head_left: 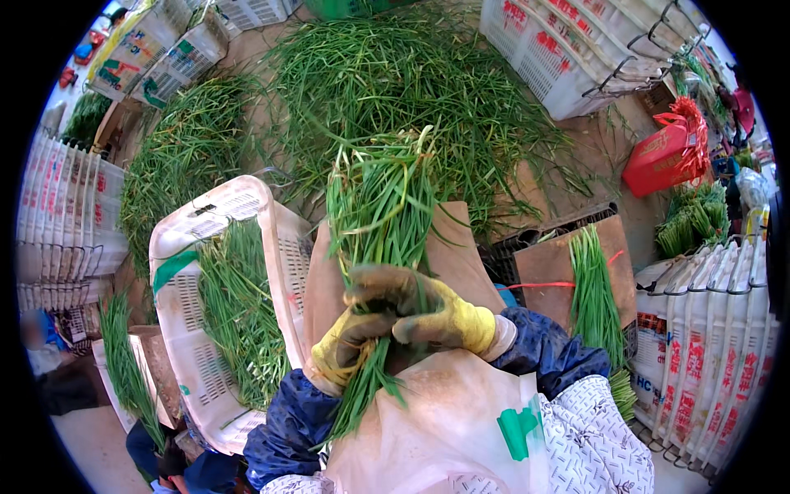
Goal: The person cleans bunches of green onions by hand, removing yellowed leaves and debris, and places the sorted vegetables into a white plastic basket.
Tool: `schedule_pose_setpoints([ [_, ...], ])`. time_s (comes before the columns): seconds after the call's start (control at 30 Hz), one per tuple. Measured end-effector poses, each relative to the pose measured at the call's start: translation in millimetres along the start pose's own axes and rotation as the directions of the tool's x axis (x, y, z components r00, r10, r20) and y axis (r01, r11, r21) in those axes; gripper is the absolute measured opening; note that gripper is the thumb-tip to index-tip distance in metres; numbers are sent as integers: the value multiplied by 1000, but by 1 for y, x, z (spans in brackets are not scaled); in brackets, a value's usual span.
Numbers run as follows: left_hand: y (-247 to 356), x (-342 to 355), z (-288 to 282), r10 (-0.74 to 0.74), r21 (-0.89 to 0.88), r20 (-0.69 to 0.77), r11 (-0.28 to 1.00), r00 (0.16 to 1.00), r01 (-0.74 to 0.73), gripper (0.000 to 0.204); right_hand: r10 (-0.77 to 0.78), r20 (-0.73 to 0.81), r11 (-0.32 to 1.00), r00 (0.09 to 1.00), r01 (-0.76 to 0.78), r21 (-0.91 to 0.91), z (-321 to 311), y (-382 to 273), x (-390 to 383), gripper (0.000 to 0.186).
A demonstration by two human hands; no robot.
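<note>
- Both hands in soiled yellow gloves, wrapped together around one bunch of green stalks [380, 206] at its lower part.
- Right hand [428, 309] clamped across the bunch from the right side, fingers curled over the front of the stalks.
- Left hand [350, 342] closed on the same bunch just below and left of the right hand, touching it.
- Bunch held upright: leafy tops fanning well above the hands, thin lower ends [362, 395] poking out beneath the left hand.
- Directly behind the bunch and hands, a brown board [457, 247] standing tilted.
- Below the hands, a whitish plastic apron [444, 420] over blue sleeves.
- Left of the left hand, near it, a white perforated crate [185, 247] lying tilted, with loose green stalks inside.
- Right of the right hand, well apart, a second brown board [543, 276] carrying another bundle of stalks [592, 284], a red string across it.
- Far above the hands, a wide heap of loose greens [395, 74] spread on the floor.
- Farther right, stacked white crates [716, 329]; up right, a red bag [662, 156].
</note>
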State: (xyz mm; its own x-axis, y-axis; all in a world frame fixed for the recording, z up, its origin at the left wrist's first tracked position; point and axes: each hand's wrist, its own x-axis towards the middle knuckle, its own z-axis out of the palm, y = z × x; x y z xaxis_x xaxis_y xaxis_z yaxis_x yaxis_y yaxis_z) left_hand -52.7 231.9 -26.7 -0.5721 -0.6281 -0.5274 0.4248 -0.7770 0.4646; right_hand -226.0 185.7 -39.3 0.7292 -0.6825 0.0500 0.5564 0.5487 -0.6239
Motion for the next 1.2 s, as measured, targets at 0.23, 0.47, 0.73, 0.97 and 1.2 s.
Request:
schedule_pose_setpoints([
  [0.23, 20, -33, 2, -168, 321, -208, 919, 964, 229, 21, -603, 39, 33, 797, 74, -997, -61, -74, 6, 66],
  [0.47, 10, -88, 0, -124, 578, -515, 681, 848, 451, 46, -34, -288, 73, 957, -285, -956, -110, -50, 72, 44],
  [0.73, 7, -105, -1, -19, 744, -520, 482, 854, 463, 50, -399, -415, -515, 817, -575, -635, -178, -124, 86, 56],
  [0.97, 28, -106, -1, 175, 831, -453, 440, 874, 342, 60, 356, 152, -235, 922, 246, -940, -63, -57, 118, 54],
  [1.2, 37, -123, 1, 819, 924, 13, -229, 573, 307, 62, -122, 483, -633, 867, 307, -710, -53, -116, 106, 41],
])
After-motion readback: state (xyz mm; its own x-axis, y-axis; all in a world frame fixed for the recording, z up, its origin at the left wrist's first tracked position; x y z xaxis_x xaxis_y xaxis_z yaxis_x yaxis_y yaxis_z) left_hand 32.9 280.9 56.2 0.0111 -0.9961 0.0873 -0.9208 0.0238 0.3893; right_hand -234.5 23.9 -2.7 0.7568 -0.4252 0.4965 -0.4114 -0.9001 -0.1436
